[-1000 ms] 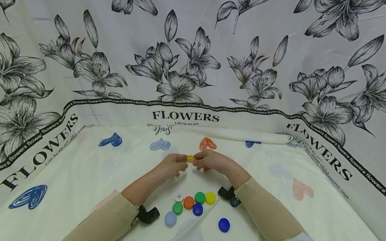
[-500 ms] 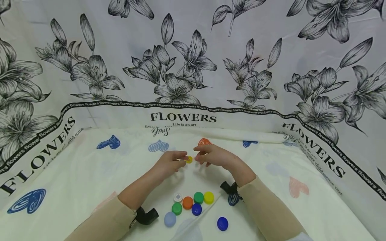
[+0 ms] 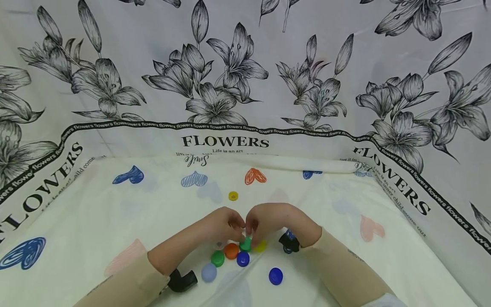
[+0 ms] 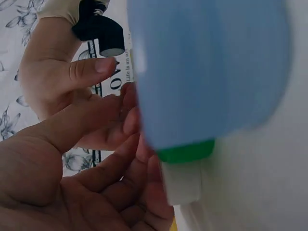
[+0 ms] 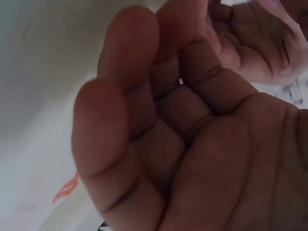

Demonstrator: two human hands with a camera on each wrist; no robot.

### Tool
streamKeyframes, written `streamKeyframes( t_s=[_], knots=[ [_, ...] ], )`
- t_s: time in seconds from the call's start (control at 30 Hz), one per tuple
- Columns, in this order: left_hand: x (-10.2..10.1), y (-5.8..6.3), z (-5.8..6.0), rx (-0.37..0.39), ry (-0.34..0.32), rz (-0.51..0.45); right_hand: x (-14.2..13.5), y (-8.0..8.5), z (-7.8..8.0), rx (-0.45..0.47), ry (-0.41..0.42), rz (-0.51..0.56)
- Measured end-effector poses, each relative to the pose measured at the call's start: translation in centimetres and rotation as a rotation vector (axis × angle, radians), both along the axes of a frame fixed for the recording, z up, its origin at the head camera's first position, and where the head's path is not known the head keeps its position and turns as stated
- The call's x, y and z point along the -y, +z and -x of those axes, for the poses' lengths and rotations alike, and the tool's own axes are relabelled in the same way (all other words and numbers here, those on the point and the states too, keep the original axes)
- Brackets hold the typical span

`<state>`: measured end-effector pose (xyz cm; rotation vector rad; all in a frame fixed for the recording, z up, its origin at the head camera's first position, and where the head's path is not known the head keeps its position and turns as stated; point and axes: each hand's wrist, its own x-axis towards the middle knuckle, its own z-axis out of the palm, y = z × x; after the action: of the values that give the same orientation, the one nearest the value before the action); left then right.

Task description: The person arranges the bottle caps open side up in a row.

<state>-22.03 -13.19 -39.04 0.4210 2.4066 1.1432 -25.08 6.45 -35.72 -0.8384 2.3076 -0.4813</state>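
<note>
Both hands have come together over a group of plastic bottle caps. In the head view my left hand (image 3: 220, 224) bends its fingers down at the left side of a green cap (image 3: 245, 245). My right hand (image 3: 270, 218) reaches down at the same cap from the right, partly covering a yellow cap (image 3: 260, 246). The fingertips seem to touch the green cap, but whether they grip it is hidden. A small yellow cap with a ring-like face (image 3: 233, 195) lies apart, farther back. Bent right-hand fingers (image 5: 130, 130) fill the right wrist view.
Nearby lie an orange cap (image 3: 232, 251), a second green cap (image 3: 217, 258), a white cap (image 3: 219, 245), dark blue caps (image 3: 243, 259) and a light blue cap (image 3: 209, 272), which looms large in the left wrist view. A heart-print cloth (image 3: 153, 230) covers the table; a flower-print curtain (image 3: 165, 106) rises behind.
My hands have let go of the small yellow cap, leaving it on the cloth at the back. Both have moved toward me, down to the green cap. The head view has shifted slightly.
</note>
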Motion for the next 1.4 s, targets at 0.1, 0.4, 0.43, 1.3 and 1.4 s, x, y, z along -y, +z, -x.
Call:
streamKeyframes(
  t_s=[0.1, 0.4, 0.43, 1.3, 1.4],
  knots=[
    [-0.1, -0.2, -0.6, -0.012, -0.027, 0.043, 0.8, -0.2, -0.9, -0.061, 0.003, -0.088],
    [-0.6, -0.3, -1.9, -0.112, -0.081, 0.098, 1.7, -1.4, -2.0, -0.176, 0.000, -0.123],
    [-0.6, -0.3, -2.0, -0.121, -0.079, 0.097, 1.7, -1.4, -2.0, -0.178, 0.001, -0.118],
    [0.8, 0.8, -0.3, -0.271, 0.267, -0.124, -0.2, 0.5, 0.6, -0.142, -0.125, 0.232],
    [0.5, 0.7, -0.2, -0.306, 0.363, -0.174, -0.3, 0.6, 0.8, -0.174, -0.171, 0.290]
  ],
)
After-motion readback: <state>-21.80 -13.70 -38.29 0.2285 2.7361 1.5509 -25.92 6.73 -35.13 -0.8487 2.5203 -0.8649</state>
